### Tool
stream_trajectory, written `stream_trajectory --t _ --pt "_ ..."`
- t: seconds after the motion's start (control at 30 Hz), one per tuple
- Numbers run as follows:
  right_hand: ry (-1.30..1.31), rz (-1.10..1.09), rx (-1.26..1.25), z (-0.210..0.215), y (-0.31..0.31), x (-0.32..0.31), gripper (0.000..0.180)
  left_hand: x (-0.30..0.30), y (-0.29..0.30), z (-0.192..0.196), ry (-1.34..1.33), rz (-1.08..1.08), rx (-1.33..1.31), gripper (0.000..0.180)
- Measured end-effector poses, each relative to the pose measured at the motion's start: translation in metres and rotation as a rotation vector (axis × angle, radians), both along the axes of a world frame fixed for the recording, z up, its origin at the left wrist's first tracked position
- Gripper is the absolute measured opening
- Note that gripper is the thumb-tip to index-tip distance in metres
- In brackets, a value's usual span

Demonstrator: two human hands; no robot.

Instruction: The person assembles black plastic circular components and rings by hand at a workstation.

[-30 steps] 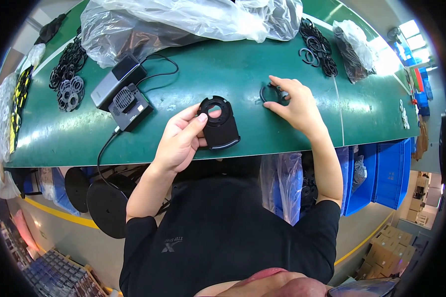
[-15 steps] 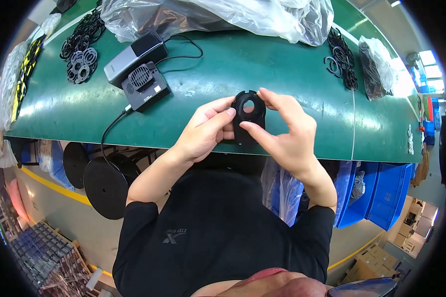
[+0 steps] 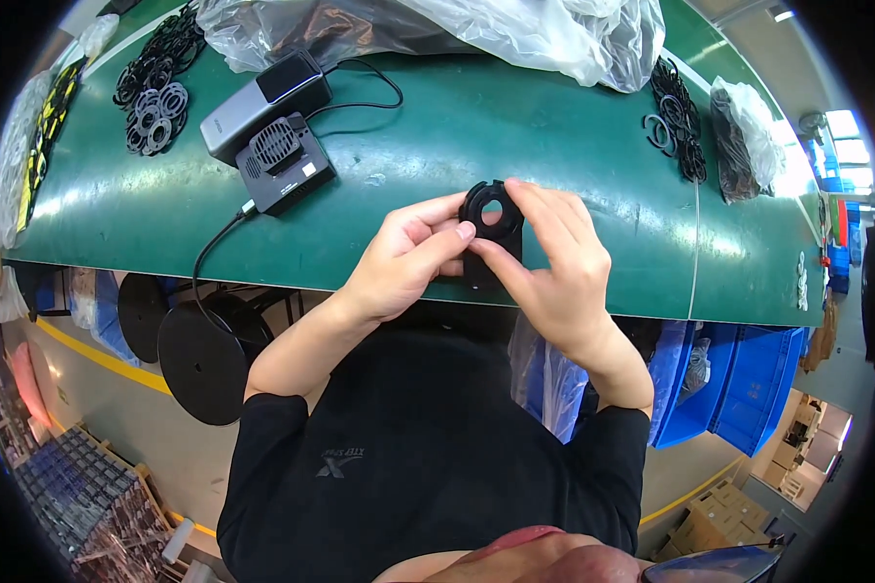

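Note:
Over the near edge of the table I hold a black plastic part (image 3: 499,234) with a round opening at its upper end and a flat lower section. My left hand (image 3: 405,260) grips its left side, thumb pressed by the ring and fingers tucked behind. On the opposite side, my right hand (image 3: 558,260) pinches it, fingertips at the top edge of the ring and thumb lower on the front face. Parts of its sides are covered by my fingers.
Black rings lie in a left pile (image 3: 156,121) and a right pile (image 3: 679,117). A grey-and-black device (image 3: 284,160) with cables sits left of my hands. Clear plastic bags (image 3: 554,39) line the far side. Below are a black stool (image 3: 202,364) and blue bins (image 3: 749,389).
My right fingers have come closer together along the part's upper right side, and the right thumb has shifted slightly. The left thumb has slid a little toward the ring. The part stays in both hands.

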State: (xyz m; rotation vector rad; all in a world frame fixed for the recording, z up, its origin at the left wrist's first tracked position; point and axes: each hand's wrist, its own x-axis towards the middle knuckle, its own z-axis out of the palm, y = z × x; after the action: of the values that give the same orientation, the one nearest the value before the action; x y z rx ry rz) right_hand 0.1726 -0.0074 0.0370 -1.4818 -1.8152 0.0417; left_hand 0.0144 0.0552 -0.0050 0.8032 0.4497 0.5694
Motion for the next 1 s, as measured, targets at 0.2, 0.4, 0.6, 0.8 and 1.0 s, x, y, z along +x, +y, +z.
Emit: stream_trajectory --t 0.2,0.4,0.6,0.8,1.0 --pt "-0.065 -0.002 0.038 -0.002 -0.004 -0.002 0.049 0.000 -0.004 0.004 0.129 0.047 0.179 0.031" --pt "0.258 0.029 -0.187 0.006 0.007 0.011 0.033 0.001 -0.008 -0.001 0.178 0.073 0.429 0.031" --pt "0.617 0.111 -0.482 0.002 0.014 0.020 0.015 -0.001 -0.010 0.007 0.291 0.100 0.528 0.028" --pt "0.713 0.126 -0.565 0.001 0.016 0.021 0.014 0.002 -0.014 -0.004 0.296 0.263 0.569 0.020" --pt "0.697 0.137 -0.584 -0.003 0.016 0.020 0.014 0.001 -0.016 0.005 0.346 0.292 0.655 0.019"
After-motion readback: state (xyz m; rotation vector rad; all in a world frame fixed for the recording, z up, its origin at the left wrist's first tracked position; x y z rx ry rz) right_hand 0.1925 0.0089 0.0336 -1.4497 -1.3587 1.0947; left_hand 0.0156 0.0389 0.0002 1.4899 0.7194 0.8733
